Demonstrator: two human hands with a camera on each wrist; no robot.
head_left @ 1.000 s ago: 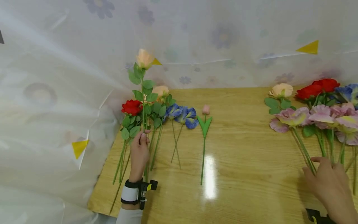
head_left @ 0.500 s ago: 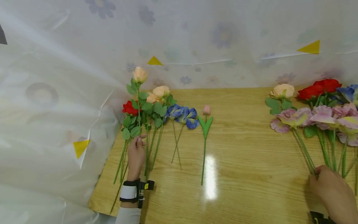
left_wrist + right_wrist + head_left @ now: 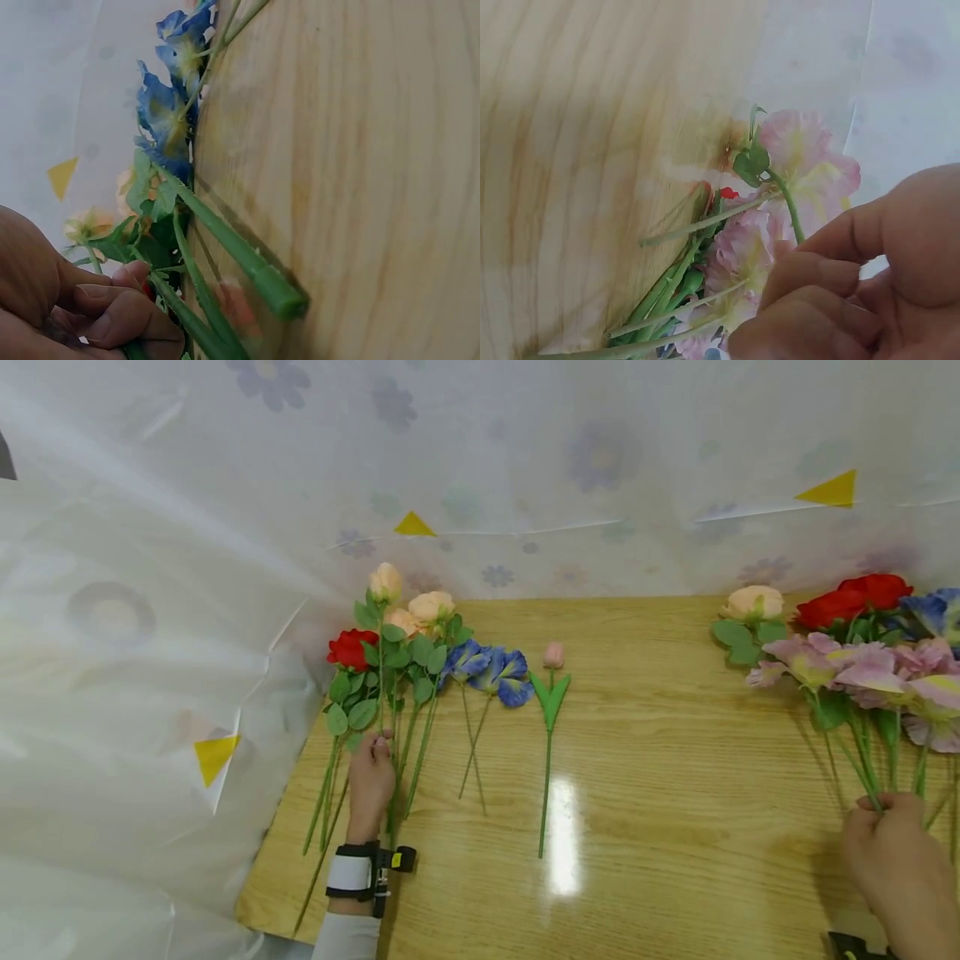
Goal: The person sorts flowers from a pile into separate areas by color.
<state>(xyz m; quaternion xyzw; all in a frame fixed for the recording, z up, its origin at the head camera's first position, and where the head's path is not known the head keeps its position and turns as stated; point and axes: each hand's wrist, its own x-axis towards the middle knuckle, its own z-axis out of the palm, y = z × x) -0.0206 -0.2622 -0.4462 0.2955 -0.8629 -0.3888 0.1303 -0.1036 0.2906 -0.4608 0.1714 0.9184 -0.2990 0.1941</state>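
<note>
Left of the tulip (image 3: 550, 712), the left hand (image 3: 372, 783) is pinching a rose (image 3: 386, 584) by its stem, below the bloom; right of the tulip, the right hand (image 3: 898, 864) is gripping a pink flower (image 3: 810, 662) likewise

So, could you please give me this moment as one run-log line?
left hand: holds peach rose by stem | right hand: holds pink-and-yellow flower by stem | pink tulip: lies on table between hands

Your head view: fairly bright, slightly soft | you see white glare streaking the bench (image 3: 660, 777) | soft shadow beside your right grip (image 3: 898, 856) | your wrist views look dimmer and hazier, with muted colours
</note>
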